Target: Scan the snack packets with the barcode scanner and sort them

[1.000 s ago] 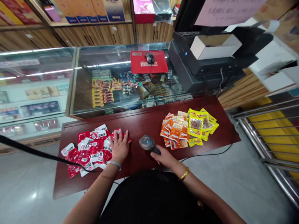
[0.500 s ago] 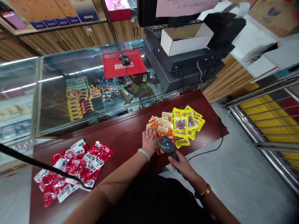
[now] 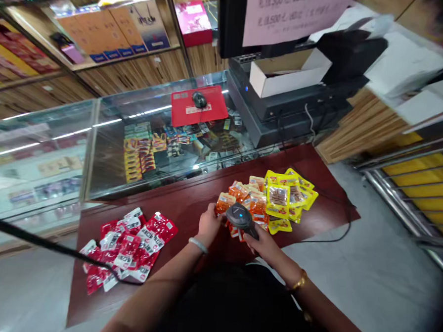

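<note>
The right hand [image 3: 261,242] is closed round the scanner [image 3: 239,215] over the near side of the orange pile [image 3: 257,201], right on the bench [image 3: 195,199]; the left hand [image 3: 208,225] pinches an orange packet [image 3: 226,201] at the pile's left. Overlapping neighbours could cause a misread; slick film could slip its grip.

Grey glossy floor [image 3: 382,278]; lit glass counter [image 3: 109,152]; wooden cabinets [image 3: 131,74] behind.
</note>
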### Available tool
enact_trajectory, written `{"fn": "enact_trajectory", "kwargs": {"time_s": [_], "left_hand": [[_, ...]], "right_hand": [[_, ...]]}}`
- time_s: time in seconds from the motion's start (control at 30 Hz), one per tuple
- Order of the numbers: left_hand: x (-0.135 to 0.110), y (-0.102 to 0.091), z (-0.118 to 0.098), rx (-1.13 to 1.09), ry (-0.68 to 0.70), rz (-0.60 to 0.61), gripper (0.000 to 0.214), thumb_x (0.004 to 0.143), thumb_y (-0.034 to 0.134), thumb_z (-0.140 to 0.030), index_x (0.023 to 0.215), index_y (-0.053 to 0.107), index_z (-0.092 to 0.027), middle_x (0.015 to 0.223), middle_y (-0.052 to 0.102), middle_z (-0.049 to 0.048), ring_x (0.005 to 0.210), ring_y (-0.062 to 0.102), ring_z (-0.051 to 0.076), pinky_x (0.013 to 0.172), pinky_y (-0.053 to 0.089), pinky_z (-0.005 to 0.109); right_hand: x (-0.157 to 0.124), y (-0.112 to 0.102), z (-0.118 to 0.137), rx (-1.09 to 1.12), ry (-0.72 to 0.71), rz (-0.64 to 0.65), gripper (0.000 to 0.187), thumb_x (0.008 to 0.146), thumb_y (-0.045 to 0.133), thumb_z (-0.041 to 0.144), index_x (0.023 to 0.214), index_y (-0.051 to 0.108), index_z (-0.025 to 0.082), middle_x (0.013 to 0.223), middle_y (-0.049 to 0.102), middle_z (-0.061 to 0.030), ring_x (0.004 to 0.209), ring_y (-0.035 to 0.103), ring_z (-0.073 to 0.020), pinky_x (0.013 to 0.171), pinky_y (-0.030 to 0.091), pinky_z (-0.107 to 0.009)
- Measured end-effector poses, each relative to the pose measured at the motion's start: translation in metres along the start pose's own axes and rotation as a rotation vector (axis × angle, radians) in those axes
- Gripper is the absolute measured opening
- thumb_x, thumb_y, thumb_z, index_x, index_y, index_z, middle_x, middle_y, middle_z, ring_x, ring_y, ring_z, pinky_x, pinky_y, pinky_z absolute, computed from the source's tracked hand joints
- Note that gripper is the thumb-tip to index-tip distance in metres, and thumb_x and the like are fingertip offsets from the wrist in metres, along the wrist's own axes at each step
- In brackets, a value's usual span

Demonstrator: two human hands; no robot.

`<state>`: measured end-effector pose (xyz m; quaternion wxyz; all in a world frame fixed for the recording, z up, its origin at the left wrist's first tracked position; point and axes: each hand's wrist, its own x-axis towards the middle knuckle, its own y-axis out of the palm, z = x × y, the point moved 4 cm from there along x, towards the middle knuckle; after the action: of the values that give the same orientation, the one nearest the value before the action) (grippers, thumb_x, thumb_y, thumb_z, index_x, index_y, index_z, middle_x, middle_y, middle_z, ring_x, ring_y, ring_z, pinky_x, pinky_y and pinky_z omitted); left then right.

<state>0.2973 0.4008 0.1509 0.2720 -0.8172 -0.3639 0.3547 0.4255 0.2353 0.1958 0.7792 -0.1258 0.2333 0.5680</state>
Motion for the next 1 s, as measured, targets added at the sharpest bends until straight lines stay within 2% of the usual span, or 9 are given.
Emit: {"fn": "enact_trajectory", "kwargs": {"time_s": [0.1, 0.23, 0.33, 0.43, 0.57, 0.7, 0.83, 0.9, 1.0], "left_hand": [[-0.003, -0.021, 0.037, -0.196, -0.081, -0.043, 0.024, 0.084, 0.058, -0.031, 0.104, 0.050, -0.021, 0.094, 0.070, 0.0044, 0.082, 0.066, 0.017, 0.072, 0.046, 0.026], [-0.011, -0.045, 0.076, -0.236, -0.175, -0.080, 0.027, 0.084, 0.060, -0.032, 0.106, 0.051, -0.020, 0.091, 0.070, 0.0055, 0.081, 0.067, 0.018, 0.071, 0.048, 0.027], [-0.015, -0.058, 0.098, -0.200, -0.249, -0.123, 0.029, 0.086, 0.056, -0.035, 0.109, 0.049, -0.018, 0.094, 0.069, 0.0086, 0.082, 0.067, 0.020, 0.070, 0.047, 0.027], [-0.013, -0.068, 0.115, -0.129, -0.316, -0.150, 0.029, 0.089, 0.053, -0.037, 0.112, 0.047, -0.019, 0.098, 0.070, 0.0102, 0.088, 0.068, 0.021, 0.071, 0.047, 0.027], [-0.001, -0.090, 0.136, 0.006, -0.414, -0.179, 0.033, 0.093, 0.046, -0.038, 0.118, 0.043, -0.018, 0.097, 0.070, 0.0136, 0.090, 0.069, 0.024, 0.070, 0.046, 0.030], [0.013, -0.118, 0.152, 0.147, -0.490, -0.209, 0.033, 0.093, 0.042, -0.037, 0.117, 0.044, -0.016, 0.094, 0.070, 0.0158, 0.087, 0.069, 0.028, 0.068, 0.046, 0.033], [0.016, -0.137, 0.158, 0.294, -0.455, -0.239, 0.036, 0.088, 0.049, -0.044, 0.106, 0.051, -0.013, 0.100, 0.066, 0.0178, 0.095, 0.065, 0.031, 0.075, 0.046, 0.036], [0.013, -0.143, 0.157, 0.399, -0.448, -0.316, 0.045, 0.084, 0.054, -0.050, 0.107, 0.053, -0.012, 0.107, 0.063, 0.0190, 0.103, 0.060, 0.034, 0.082, 0.045, 0.040], [0.008, -0.145, 0.142, 0.491, -0.393, -0.499, 0.065, 0.078, 0.060, -0.055, 0.124, 0.047, -0.011, 0.122, 0.055, 0.0198, 0.113, 0.051, 0.036, 0.091, 0.041, 0.045]], "right_hand": [[0.021, 0.037, 0.014, -0.015, -0.017, 0.093, 0.048, 0.084, 0.061, 0.051, 0.119, 0.050, 0.020, 0.061, 0.048, 0.0070, 0.044, 0.043, -0.0092, 0.043, 0.035, -0.022], [0.047, 0.085, 0.027, -0.084, -0.023, 0.156, 0.041, 0.084, 0.060, 0.049, 0.111, 0.054, 0.019, 0.058, 0.047, 0.0074, 0.044, 0.045, -0.0099, 0.044, 0.036, -0.022], [0.061, 0.109, 0.024, -0.090, -0.012, 0.175, 0.037, 0.084, 0.059, 0.051, 0.101, 0.055, 0.019, 0.057, 0.047, 0.0080, 0.044, 0.044, -0.0095, 0.045, 0.035, -0.022], [0.072, 0.123, 0.012, -0.080, 0.005, 0.206, 0.036, 0.084, 0.058, 0.053, 0.096, 0.052, 0.019, 0.056, 0.047, 0.0088, 0.044, 0.043, -0.0087, 0.045, 0.035, -0.021], [0.083, 0.137, 0.005, -0.073, 0.026, 0.241, 0.038, 0.083, 0.059, 0.055, 0.094, 0.050, 0.020, 0.055, 0.046, 0.0095, 0.043, 0.042, -0.0083, 0.043, 0.035, -0.021], [0.086, 0.145, 0.016, -0.098, 0.044, 0.243, 0.040, 0.081, 0.060, 0.055, 0.097, 0.051, 0.019, 0.056, 0.046, 0.0095, 0.042, 0.043, -0.0085, 0.043, 0.034, -0.021], [0.081, 0.140, 0.025, -0.084, 0.043, 0.216, 0.038, 0.082, 0.059, 0.052, 0.097, 0.051, 0.018, 0.055, 0.046, 0.0095, 0.043, 0.043, -0.0086, 0.044, 0.035, -0.022], [0.077, 0.133, 0.025, -0.073, 0.047, 0.197, 0.037, 0.082, 0.059, 0.052, 0.096, 0.051, 0.019, 0.056, 0.047, 0.0092, 0.043, 0.043, -0.0084, 0.045, 0.035, -0.021], [0.069, 0.118, 0.023, -0.089, 0.045, 0.150, 0.034, 0.083, 0.059, 0.050, 0.094, 0.051, 0.019, 0.056, 0.047, 0.0088, 0.044, 0.044, -0.0087, 0.045, 0.035, -0.021]]}}
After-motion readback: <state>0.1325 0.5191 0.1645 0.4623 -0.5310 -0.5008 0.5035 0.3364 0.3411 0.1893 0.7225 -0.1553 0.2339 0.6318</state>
